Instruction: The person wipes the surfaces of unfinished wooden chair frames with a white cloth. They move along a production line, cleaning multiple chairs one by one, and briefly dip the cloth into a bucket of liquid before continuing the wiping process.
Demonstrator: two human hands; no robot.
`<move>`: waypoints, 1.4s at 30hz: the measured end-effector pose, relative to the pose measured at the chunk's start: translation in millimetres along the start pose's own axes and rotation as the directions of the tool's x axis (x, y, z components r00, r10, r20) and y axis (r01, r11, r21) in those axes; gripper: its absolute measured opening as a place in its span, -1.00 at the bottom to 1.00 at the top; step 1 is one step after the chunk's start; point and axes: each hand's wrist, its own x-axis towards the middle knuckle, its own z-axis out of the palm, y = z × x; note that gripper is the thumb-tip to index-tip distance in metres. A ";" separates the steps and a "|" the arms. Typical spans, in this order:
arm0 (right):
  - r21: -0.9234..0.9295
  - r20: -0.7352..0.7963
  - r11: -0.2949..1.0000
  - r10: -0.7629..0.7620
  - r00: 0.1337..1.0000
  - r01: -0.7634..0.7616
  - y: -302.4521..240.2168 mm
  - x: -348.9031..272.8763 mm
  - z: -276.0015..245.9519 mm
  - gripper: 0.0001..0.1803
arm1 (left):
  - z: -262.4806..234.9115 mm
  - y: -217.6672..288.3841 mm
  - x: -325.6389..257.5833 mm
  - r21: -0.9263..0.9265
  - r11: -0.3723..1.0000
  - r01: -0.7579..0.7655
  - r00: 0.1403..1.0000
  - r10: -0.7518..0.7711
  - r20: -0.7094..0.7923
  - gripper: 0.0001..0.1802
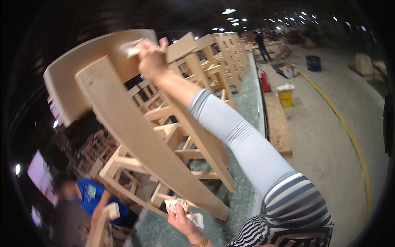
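Right grip (pixel 153 61), partly curled, holds a white cloth (pixel 130 48) at the backrest (pixel 68 78) of the chair (pixel 135 131), far left; left grip (pixel 183 224) pinches a crumpled cloth (pixel 177 204), near. The chair, on the desk (pixel 242 119), is likely stiff: hold by the leg (pixel 197 189).

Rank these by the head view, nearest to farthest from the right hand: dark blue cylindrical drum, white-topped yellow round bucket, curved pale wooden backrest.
1. Curved pale wooden backrest, upper left, at the right hand.
2. White-topped yellow round bucket, on the right.
3. Dark blue cylindrical drum, farther right.
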 end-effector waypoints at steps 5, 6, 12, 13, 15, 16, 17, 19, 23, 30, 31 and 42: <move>0.181 0.039 0.946 0.265 0.964 -0.267 3.6 31.0 -28.1 -0.81 | 4.6 -2.3 -0.5 0.034 0.999 0.023 1.000 -0.024 0.006 -0.68; 0.118 0.054 0.950 0.283 0.958 -0.288 3.9 33.7 -25.8 -0.81 | 6.4 -4.6 -1.0 0.026 0.999 0.018 0.999 -0.019 0.034 -0.68; 0.045 -0.212 0.998 0.062 0.975 -0.054 -6.4 -4.7 -9.7 -0.85 | 11.8 -7.1 -3.8 0.043 0.999 0.004 0.998 -0.007 0.063 -0.65; 0.068 -0.211 0.997 0.057 0.976 -0.043 -11.4 -11.5 -9.4 -0.85 | 9.5 -6.1 -3.7 0.052 0.999 0.004 0.999 -0.006 0.053 -0.65; 0.090 -0.211 0.996 0.033 0.977 -0.014 -9.9 -21.1 -15.8 -0.86 | 12.1 -6.4 -4.7 0.049 0.999 0.006 0.999 -0.008 0.051 -0.65; 0.072 -0.199 0.997 0.032 0.979 -0.018 -8.2 -25.3 -19.6 -0.88 | 12.8 -7.1 -3.6 0.040 0.999 0.005 0.999 -0.007 0.050 -0.65; 0.091 -0.179 0.995 0.049 0.983 -0.033 -9.3 -31.7 -23.2 -0.88 | 12.1 -7.9 -2.4 0.035 0.999 0.005 0.999 -0.006 0.045 -0.65; 0.078 -0.151 0.996 0.061 0.987 -0.049 -9.6 -41.2 -29.8 -0.89 | 14.4 -7.9 -0.4 0.060 0.998 -0.004 1.000 0.003 0.007 -0.66; 0.050 -0.106 0.997 0.066 0.992 -0.061 -15.1 -58.5 -41.4 -0.85 | 14.4 -3.8 -2.9 0.023 0.999 -0.023 1.000 0.024 -0.011 -0.67; -0.065 0.181 0.998 -0.008 0.984 0.020 -11.5 -71.0 -61.3 -0.78 | 21.1 1.2 -7.6 -0.074 0.997 -0.004 0.999 0.000 -0.050 -0.71; -0.132 0.286 0.990 -0.016 0.958 0.057 -10.9 -77.0 -65.2 -0.78 | 22.9 3.3 -7.8 -0.069 0.998 -0.004 0.999 0.001 -0.048 -0.71; 0.198 -0.194 0.978 0.109 0.975 -0.070 54.1 5.2 -53.4 -0.78 | 9.7 9.7 -16.1 0.061 0.996 -0.064 0.981 0.074 -0.178 -0.74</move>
